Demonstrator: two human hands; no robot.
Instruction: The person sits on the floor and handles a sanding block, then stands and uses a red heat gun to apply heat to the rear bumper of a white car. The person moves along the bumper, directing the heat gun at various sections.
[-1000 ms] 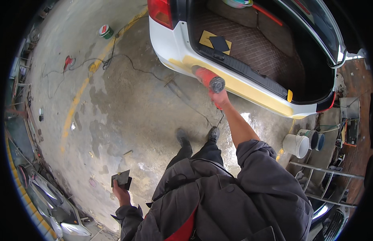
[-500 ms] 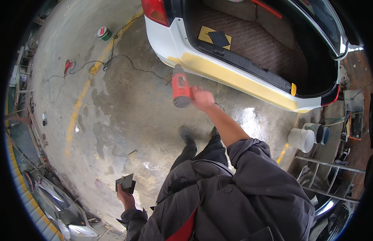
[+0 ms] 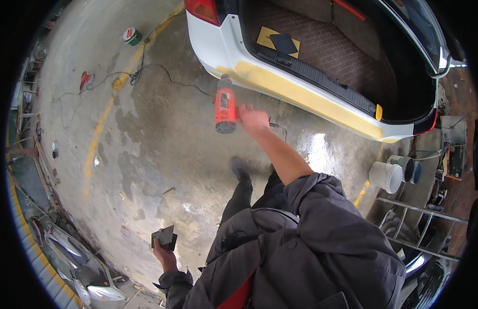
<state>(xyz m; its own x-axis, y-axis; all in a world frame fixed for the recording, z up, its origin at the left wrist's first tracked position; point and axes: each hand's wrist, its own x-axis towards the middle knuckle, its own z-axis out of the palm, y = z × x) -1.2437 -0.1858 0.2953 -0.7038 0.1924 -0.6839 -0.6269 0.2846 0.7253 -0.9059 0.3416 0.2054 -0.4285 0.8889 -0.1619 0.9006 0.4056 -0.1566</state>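
Observation:
In my right hand (image 3: 254, 118), a red heat gun (image 3: 225, 105) is held by its handle, my fingers wrapped round it. Its metal nozzle points at the left end of the car's rear bumper (image 3: 295, 96), which is white and coated with yellow filler; whether they touch I cannot tell. Low on the left, my left hand (image 3: 165, 257) grips dark flat putty spreaders (image 3: 165, 236), fanned one over another. Inside the open trunk, a yellow board (image 3: 265, 37) lies with a black flat sheet (image 3: 283, 44) on it. A small yellow piece (image 3: 378, 112) stands at the trunk sill's right end.
A dark cable (image 3: 166, 77) trails over the concrete floor near a red power tool (image 3: 85, 81). Farther back stands a green-and-white tub (image 3: 131, 36). White buckets (image 3: 386, 176) and a metal frame (image 3: 429, 211) are on the right; car parts (image 3: 76, 260) lie at lower left.
The heat gun has shifted slightly left and up in my right hand. My left hand, still holding the spreaders, has moved a little to the right.

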